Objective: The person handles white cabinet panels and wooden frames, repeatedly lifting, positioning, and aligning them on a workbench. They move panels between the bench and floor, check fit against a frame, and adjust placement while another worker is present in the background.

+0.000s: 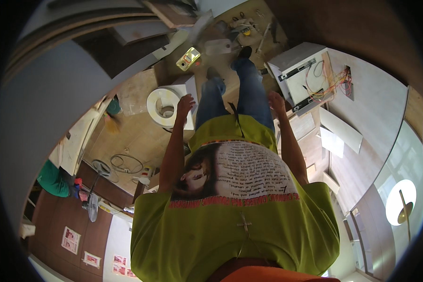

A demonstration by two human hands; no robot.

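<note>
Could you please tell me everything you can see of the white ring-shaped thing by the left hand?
The white ring is a round, flat, smooth-looking piece with a large central opening through which something darker shows. It lies level beside a white box above the tan floor. The left hand, fingers spread, hangs at its right edge; whether they touch is unclear.

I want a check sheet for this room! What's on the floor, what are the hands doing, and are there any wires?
Surface: tan floor, seen past the person's legs.
Job's things: white round ring on a white box, right beside the left hand.
Clutter: yellow device; small tools farther off.
Hands: left hand open and empty; right hand open and empty.
Cables: coloured wires on a white cabinet; cable coil on the floor.
Surroundings: standing fan; round lamp.
</note>
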